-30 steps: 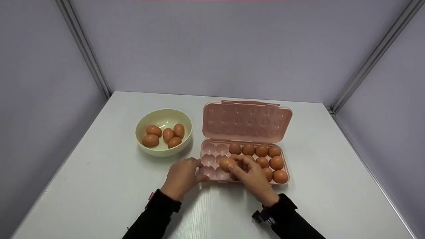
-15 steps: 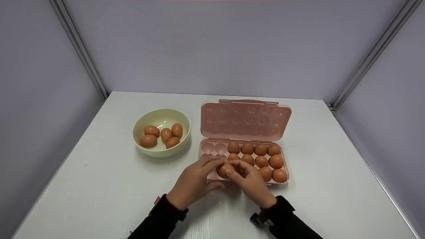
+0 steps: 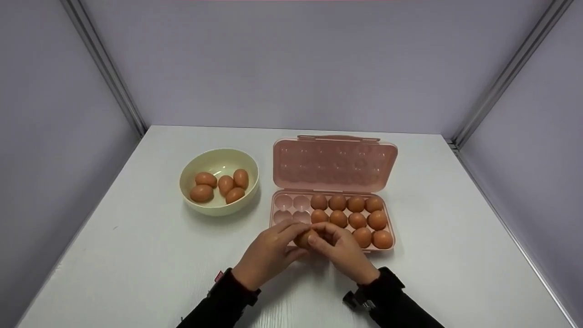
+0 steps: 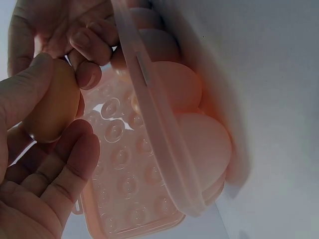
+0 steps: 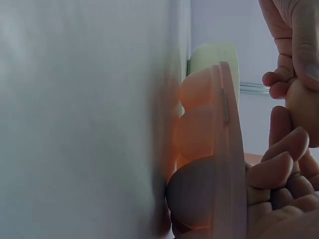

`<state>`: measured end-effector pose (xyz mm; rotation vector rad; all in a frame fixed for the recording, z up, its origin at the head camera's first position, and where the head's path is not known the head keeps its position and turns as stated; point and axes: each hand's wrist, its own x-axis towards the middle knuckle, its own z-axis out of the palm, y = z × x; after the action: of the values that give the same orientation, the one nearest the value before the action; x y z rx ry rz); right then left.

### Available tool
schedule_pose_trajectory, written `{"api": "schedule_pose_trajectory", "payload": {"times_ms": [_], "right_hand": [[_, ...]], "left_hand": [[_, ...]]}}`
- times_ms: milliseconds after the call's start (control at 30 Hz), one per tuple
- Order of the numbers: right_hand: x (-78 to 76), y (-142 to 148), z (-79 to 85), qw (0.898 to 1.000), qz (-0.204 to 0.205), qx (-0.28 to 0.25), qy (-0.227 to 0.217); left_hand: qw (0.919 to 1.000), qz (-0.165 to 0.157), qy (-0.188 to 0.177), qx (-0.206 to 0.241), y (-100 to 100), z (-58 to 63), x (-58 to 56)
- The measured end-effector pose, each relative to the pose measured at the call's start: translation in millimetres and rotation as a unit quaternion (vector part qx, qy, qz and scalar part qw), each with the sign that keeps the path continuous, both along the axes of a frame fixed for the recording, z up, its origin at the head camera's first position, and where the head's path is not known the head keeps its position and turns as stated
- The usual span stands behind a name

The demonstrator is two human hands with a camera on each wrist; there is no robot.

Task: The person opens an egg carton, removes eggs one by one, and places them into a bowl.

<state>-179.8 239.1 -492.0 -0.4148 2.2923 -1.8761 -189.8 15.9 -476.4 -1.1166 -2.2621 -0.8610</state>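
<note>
Both my hands hold one brown egg [image 3: 304, 238] over the front row of a pink egg box [image 3: 272, 214]. The left hand [image 3: 266, 253] has its thumb and fingers around the egg [image 4: 55, 104] from the left. From the right, the right hand [image 3: 348, 257] grips it with thumb and fingertips, the other fingers curled. Brown eggs [image 3: 338, 218] fill the right-hand cups that show. Bare cups [image 3: 283, 202] lie at the left of the back and middle rows. My hands cover part of the front row.
A pale green bowl [image 3: 218, 212] with several brown eggs [image 3: 202, 193] stands left of the box. The raised lid [image 3: 334, 166] leans back behind the egg rows. Everything rests on a white table [image 3: 114, 255] with grey panels [image 3: 291, 64] around it.
The right hand has brought the egg slightly left and toward the front row. My left hand has left the box's left edge, moved right, and now holds the egg too.
</note>
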Motion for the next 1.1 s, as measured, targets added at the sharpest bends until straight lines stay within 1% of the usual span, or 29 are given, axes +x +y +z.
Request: {"api": "schedule_pose_trajectory", "payload": {"times_ms": [167,333,467,600,700,800,867,933,1000,1100], "right_hand": [[-0.3,0.6,-0.1,1.0,0.004,0.007,0.005],[-0.4,1.6,-0.2,1.0,0.011,0.01,0.01],[-0.5,1.8,0.2,1.0,0.016,0.007,0.007],[-0.7,1.8,0.3,1.0,0.012,0.015,0.003],[-0.8,2.8,0.0,1.0,0.008,0.019,-0.001],[-0.8,4.0,-0.5,1.0,0.008,0.016,-0.003],[-1.1,4.5,-1.2,1.0,0.012,0.012,-0.001],[-1.4,4.4,-1.8,1.0,0.015,0.007,-0.002],[-1.6,4.0,-2.1,1.0,0.018,0.005,-0.003],[-1.1,3.4,-1.3,1.0,0.019,-0.007,-0.011]], "left_hand": [[0.9999,-0.007,-0.001,0.007,0.5,-0.2,0.3],[0.9999,-0.011,0.006,0.01,0.6,-0.2,0.1],[0.9999,-0.008,0.011,0.007,0.0,-0.4,-0.3],[0.9998,-0.003,0.018,0.007,-1.2,-0.7,-1.2],[0.9996,-0.001,0.024,0.015,-2.3,-0.3,-3.2],[0.9994,0.003,0.021,0.027,-5.0,1.6,-5.4],[0.999,0.016,0.022,0.035,-8.6,3.9,-6.8],[0.9981,0.037,0.022,0.045,-13.7,7.2,-8.4],[0.996,0.066,0.022,0.057,-20.2,11.1,-10.8],[0.9908,0.112,0.016,0.073,-31.4,17.9,-17.5]]}}
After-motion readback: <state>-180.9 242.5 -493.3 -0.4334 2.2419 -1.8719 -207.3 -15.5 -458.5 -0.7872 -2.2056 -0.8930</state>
